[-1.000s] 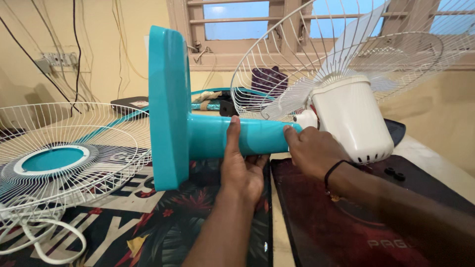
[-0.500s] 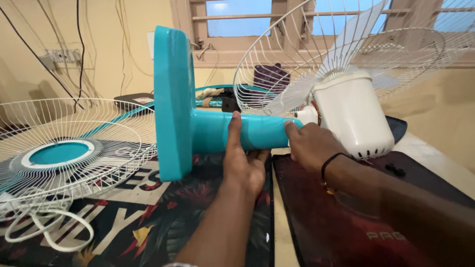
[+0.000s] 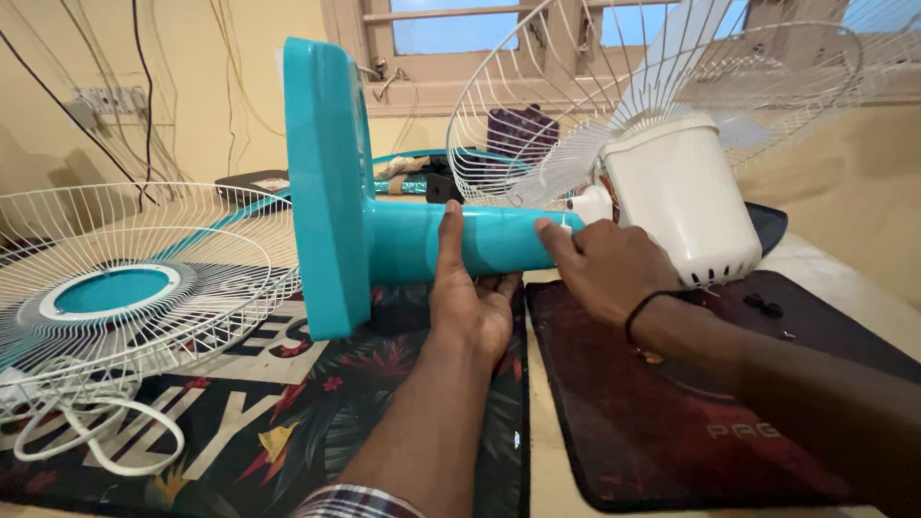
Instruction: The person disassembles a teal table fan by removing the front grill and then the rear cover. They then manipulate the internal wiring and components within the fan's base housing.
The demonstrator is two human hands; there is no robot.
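Glossy smooth teal plastic fan stand (image 3: 422, 240), matt white plastic motor housing (image 3: 681, 201), thin white-coated wire grille (image 3: 125, 278), matt dark mat (image 3: 672, 422)

One camera only, worn on the head; it looks forward and down over the tabletop (image 3: 552, 460), close above the hands; it faces the window (image 3: 451, 24) and yellow wall (image 3: 201, 58); both forearms enter from the bottom edge

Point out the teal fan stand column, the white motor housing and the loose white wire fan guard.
teal plastic fan stand column (image 3: 408, 240), head view, bare mid-section
white plastic motor housing (image 3: 686, 201), head view, side wall
loose white wire fan guard (image 3: 206, 273), head view, wire spokes
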